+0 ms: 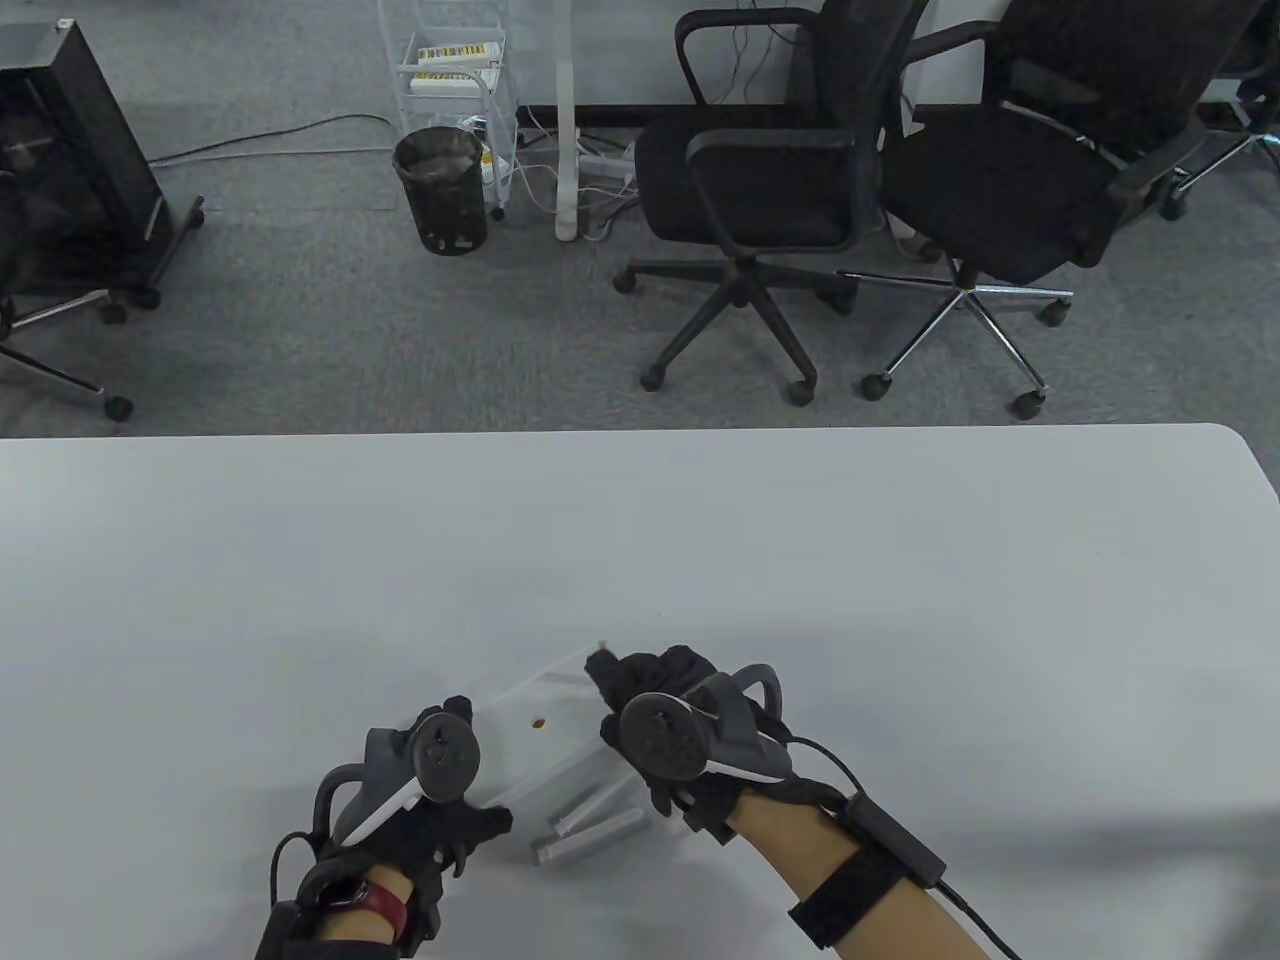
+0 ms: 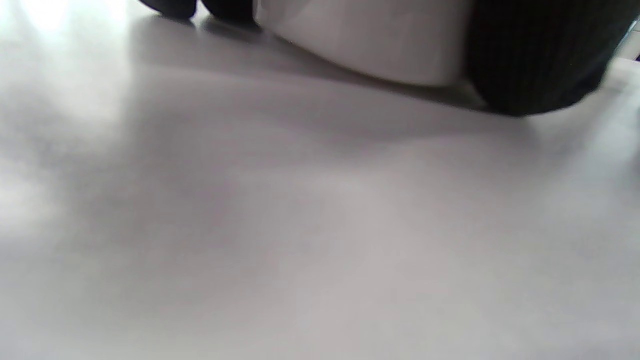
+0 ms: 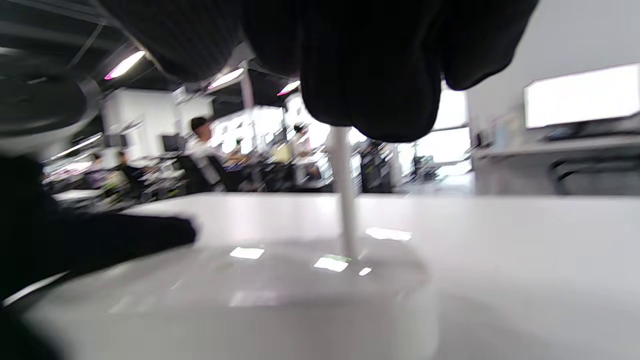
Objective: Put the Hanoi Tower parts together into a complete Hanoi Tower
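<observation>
A white Hanoi Tower base plate (image 1: pixel 540 725) lies on the table between my hands, with a small brown spot on its top. My right hand (image 1: pixel 640 685) holds a white peg (image 3: pixel 342 190) upright, its lower end on the base (image 3: pixel 280 280) near the far right corner. My left hand (image 1: pixel 450 800) rests on the base's near left end; the left wrist view shows the base's white edge (image 2: pixel 370 45) with a gloved finger (image 2: pixel 535 60) against it. Two loose white pegs (image 1: pixel 590 835) lie on the table just in front of the base.
The white table (image 1: pixel 700 560) stretches far and to both sides. Beyond its far edge stand two black office chairs (image 1: pixel 760 190), a black bin (image 1: pixel 440 190) and a wire rack (image 1: pixel 455 70) on grey carpet.
</observation>
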